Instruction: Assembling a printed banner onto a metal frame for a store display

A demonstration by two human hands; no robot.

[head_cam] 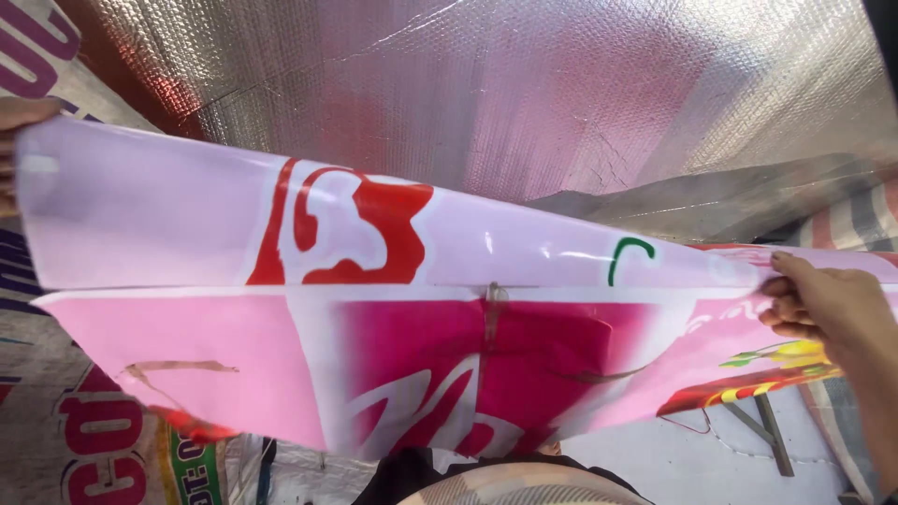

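Note:
A large glossy pink printed sheet (187, 337) with red and magenta graphics stretches across the view, folded along a horizontal line so a pale lilac upper flap (159, 224) lies over it. My right hand (823, 304) pinches the sheet's right edge between thumb and fingers. My left hand (14, 140) shows only as fingertips at the far left, gripping the flap's upper left corner. A strip of brownish tape (493, 313) crosses the fold near the middle.
Behind the sheet hangs shiny silver foil insulation (524, 84). Printed woven sacks (103, 449) lie at the lower left, a grey and striped tarp (842, 210) at the right. A person's head with a checked cap (524, 482) sits at the bottom centre.

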